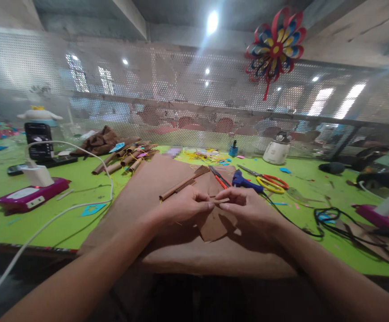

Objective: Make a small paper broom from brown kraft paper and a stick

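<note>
My left hand [184,208] and my right hand [244,208] meet above a big brown paper sheet [147,197] on the green table [80,192]. Both pinch the same small brown paper piece [216,223], fingertips touching along its top edge, and its lower part hangs down between my hands. A rolled brown paper tube [177,188] lies just beyond my left hand. Red-handled pliers [219,177], a blue glue gun [244,182] and yellow-and-red scissors [270,182] lie past my right hand.
A pile of rolled brown tubes [129,158] sits at the back left. A phone on a stand [38,142], a white charger with cable [38,175] and a pink box [30,197] are left. Black cables [331,219] lie right. A perforated screen [194,89] bounds the table behind.
</note>
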`<state>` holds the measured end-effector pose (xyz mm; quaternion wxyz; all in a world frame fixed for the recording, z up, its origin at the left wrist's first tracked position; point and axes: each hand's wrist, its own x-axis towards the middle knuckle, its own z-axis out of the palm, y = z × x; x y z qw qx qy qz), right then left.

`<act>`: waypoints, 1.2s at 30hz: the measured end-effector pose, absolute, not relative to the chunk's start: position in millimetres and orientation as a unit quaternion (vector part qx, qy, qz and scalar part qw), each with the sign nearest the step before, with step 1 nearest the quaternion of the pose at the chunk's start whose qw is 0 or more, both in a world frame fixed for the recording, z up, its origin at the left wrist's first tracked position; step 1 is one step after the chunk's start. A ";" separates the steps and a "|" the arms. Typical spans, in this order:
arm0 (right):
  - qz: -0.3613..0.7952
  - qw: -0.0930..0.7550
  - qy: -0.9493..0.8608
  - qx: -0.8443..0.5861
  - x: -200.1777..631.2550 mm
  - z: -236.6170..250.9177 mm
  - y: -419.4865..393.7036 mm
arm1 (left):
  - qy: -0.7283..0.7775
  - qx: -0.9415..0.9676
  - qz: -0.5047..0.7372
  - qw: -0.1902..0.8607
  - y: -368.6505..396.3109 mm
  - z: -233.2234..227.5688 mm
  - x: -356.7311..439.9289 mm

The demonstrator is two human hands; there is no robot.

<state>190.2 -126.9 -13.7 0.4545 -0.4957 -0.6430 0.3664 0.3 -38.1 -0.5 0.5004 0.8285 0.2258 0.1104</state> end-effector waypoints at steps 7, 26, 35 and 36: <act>0.377 0.454 -0.626 -0.510 190.0 -15.1 -125.3 | 0.217 0.844 0.129 0.473 -41.2 1.1 1.7; 0.383 0.480 -0.622 -0.486 189.5 -12.3 -125.6 | 0.222 0.762 0.106 0.599 -49.7 8.0 -1.0; 0.388 0.543 -0.611 -0.426 189.8 -17.6 -124.4 | 0.222 0.696 0.083 0.678 -44.2 0.4 0.8; 0.390 0.552 -0.610 -0.413 189.8 -17.9 -124.5 | 0.218 0.684 0.083 0.691 -43.6 -0.6 1.6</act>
